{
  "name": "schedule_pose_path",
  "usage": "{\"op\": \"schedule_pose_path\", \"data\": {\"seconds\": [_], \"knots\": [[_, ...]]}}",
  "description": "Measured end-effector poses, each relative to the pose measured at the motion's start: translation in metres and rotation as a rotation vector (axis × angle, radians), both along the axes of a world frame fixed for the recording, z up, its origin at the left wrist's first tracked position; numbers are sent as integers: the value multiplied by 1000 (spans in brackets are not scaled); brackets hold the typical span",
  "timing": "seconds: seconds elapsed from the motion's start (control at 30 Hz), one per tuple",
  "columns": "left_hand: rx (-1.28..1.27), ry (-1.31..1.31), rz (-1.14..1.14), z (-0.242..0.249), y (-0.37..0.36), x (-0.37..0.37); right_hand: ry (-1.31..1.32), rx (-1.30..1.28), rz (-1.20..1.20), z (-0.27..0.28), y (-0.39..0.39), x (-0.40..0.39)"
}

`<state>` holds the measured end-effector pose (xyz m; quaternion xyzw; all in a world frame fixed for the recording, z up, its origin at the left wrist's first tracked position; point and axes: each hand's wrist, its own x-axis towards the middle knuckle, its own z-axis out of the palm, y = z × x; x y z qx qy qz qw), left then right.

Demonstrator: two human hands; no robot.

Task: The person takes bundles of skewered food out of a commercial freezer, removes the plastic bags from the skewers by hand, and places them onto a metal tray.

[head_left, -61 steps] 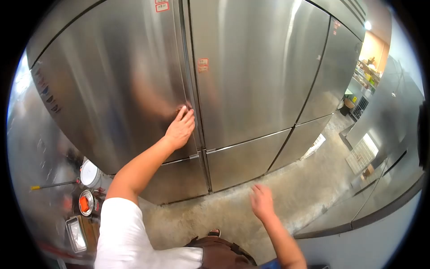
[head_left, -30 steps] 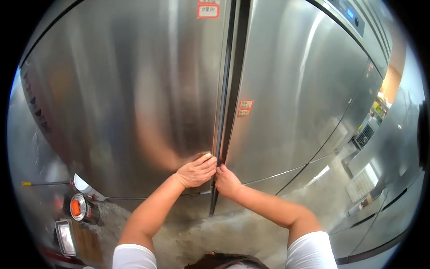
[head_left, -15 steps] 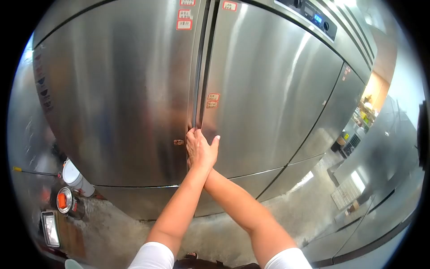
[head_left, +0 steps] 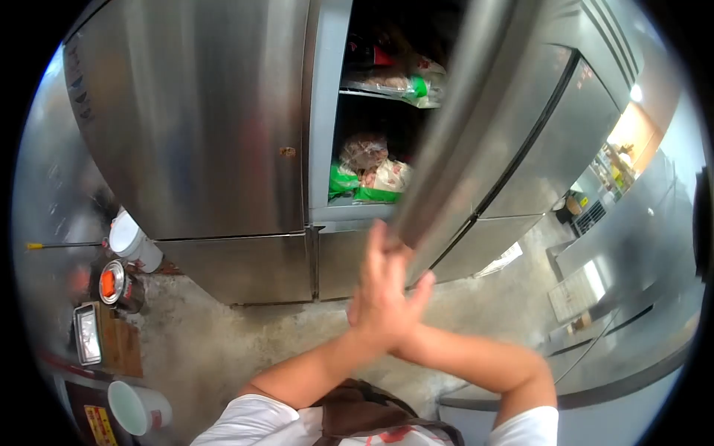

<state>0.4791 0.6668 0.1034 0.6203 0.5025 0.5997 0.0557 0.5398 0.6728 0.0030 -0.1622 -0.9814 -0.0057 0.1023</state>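
A stainless-steel refrigerator door (head_left: 465,126) stands partly open toward me, its edge blurred by motion. My left hand (head_left: 390,293) is at the door's lower corner, fingers stretched out and thumb apart; the fingertips overlap the edge, and whether they press on it is blurred. Crossed beneath it is my right hand (head_left: 354,311), mostly hidden, with only a sliver showing on the left side. Inside the cabinet, a plastic bag with a green end (head_left: 398,85) lies on the upper shelf. Lower down are a clear bag (head_left: 364,151) and a green-and-white bag (head_left: 385,182) of food.
The neighbouring steel door (head_left: 193,126) on the left is closed. White buckets (head_left: 134,241), a tin with an orange item on top (head_left: 119,286) and a metal tray (head_left: 88,334) stand at the left. A steel counter (head_left: 632,297) runs along the right.
The right-hand door has swung open toward me and to the right, exposing the shelves. My crossed hands have come down and right with it, and the left fingers have straightened.
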Motion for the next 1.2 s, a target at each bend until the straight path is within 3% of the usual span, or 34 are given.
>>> {"op": "schedule_pose_path", "data": {"seconds": [0.17,0.2,0.27,0.33,0.47,0.5,0.67,0.8,0.93,0.97,1.03,1.1,1.2], "knots": [[203,247,-703,-12,-61,54,124,-295,-128,0,-63,74],[212,259,-708,-20,-61,64,157,-314,-170,2,-62,86],[80,293,-1130,-42,-58,78,230,-293,-309,8,-51,109],[58,317,-1093,-49,-55,81,309,-190,-565,18,-32,132],[85,307,-969,-69,-33,64,397,-263,-697,35,15,160],[-33,338,-965,-63,-27,54,418,-291,-758,46,30,159],[-240,282,-814,-88,20,6,794,-260,-608,92,136,117],[-273,228,-656,-96,65,-44,1038,-89,-394,177,249,54],[-345,129,-504,-107,99,-78,919,378,-402,258,361,-4],[-339,111,-479,-109,106,-81,827,424,-520,273,383,-17],[-348,120,-475,-116,120,-86,733,468,-642,290,423,-34],[-385,161,-457,-114,132,-88,528,342,-888,298,455,-46],[-398,123,-439,-108,144,-82,377,426,-893,302,486,-46]]}}
